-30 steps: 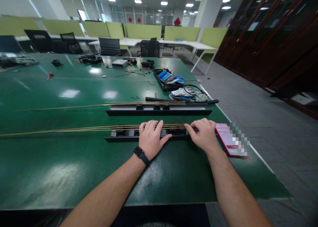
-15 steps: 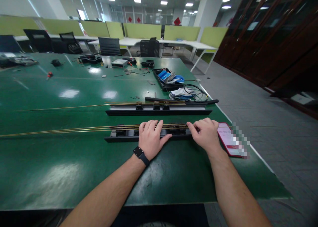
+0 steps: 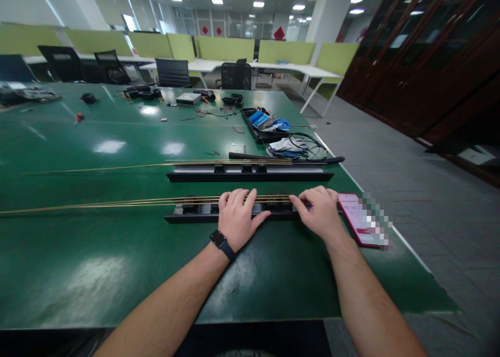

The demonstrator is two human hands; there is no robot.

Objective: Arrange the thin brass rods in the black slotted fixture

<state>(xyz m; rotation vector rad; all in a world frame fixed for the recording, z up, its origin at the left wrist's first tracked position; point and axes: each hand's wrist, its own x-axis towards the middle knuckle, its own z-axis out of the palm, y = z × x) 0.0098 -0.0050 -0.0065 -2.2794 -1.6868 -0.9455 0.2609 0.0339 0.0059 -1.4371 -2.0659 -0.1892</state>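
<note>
A black and grey metal rail (image 3: 203, 217) lies lengthwise in front of me on the green table, with several dark blocks in its channel. Thin brass-coloured rods (image 3: 148, 202) run along its top and stretch far out to the left. My left hand (image 3: 239, 216), a dark watch on its wrist, lies across the rods and rail, fingers extended and thumb apart. At the rods' right part, my right hand (image 3: 322, 208) pinches with thumb and forefinger; its other fingers are curled. The exact grip there is partly hidden by the hand.
A second rail (image 3: 250, 177) with brass rods lies parallel behind. A phone (image 3: 357, 216) is right of my right hand, near the table edge. Farther back are a black tray (image 3: 258, 133) with blue items, gloves (image 3: 287, 146), cables and small black parts.
My right hand has shifted slightly left along the rail. The thin rod end that stuck out to its right, over the phone, no longer shows there. My left hand has stayed put.
</note>
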